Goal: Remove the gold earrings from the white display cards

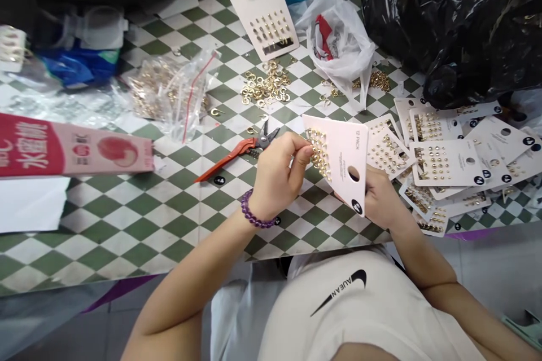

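My right hand [379,197] grips the edge of a pale pink earring card [342,152], which is tilted up over the table's front half. Rows of gold earrings [319,153] stand out from the card's left part. At those earrings, my left hand [282,169] has thumb and forefinger pinched together; an earring appears to be between them, though the fingertips partly hide it. A purple bead bracelet circles the left wrist. Just beyond this hand lie orange-handled cutters [237,153]. Gold hook-shaped pieces [269,84] form a loose pile farther back.
Many filled earring cards [444,163] overlap at the right. A black plastic bag [457,22] bulges behind them. Another card [262,11] lies at the back, beside a white plastic bag [342,39]. On the left are a zip bag of gold pieces [158,87] and a pink box [76,146].
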The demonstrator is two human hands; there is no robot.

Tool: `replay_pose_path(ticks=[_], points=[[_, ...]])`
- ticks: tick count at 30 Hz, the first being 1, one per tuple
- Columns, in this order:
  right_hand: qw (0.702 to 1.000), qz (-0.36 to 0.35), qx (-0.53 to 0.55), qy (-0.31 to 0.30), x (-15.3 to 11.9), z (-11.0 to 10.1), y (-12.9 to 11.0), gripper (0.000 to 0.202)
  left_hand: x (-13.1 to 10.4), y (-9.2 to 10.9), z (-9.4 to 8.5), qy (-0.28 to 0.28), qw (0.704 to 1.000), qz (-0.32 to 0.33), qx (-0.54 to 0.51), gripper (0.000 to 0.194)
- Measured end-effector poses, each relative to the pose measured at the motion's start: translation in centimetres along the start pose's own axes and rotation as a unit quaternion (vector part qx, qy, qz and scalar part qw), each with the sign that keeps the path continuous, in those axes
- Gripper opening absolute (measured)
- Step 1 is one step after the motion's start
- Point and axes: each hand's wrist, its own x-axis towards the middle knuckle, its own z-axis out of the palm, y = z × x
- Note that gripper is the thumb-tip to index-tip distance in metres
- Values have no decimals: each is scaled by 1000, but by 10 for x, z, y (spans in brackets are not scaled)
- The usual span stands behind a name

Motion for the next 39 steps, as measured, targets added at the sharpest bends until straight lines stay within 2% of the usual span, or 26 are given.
replay_pose_path(ticks=[4,9,16,22,25,29,39], points=[[1000,10,28,-5,1,-2,-4,52,0,-2,0,8,1000,10,4,22],[998,18,60,-16,2,-4,-9,45,0,-7,0,44,998,29,-16,23],[994,30,94,-53,1,-3,-4,33,-1,-9,2,103,993,53,3,27],[995,23,81,-59,0,-2,-5,30,-1,-12,3,125,983,124,44,18],[995,27,78,-62,-2,1,-8,28,-2,-11,4,132,982,117,63,18],[995,31,88,-45,-2,3,-13,23,-2,-8,6,138,983,111,48,17],[992,23,105,-61,-2,3,-13,22,-1,-5,7,140,986,96,3,16]])
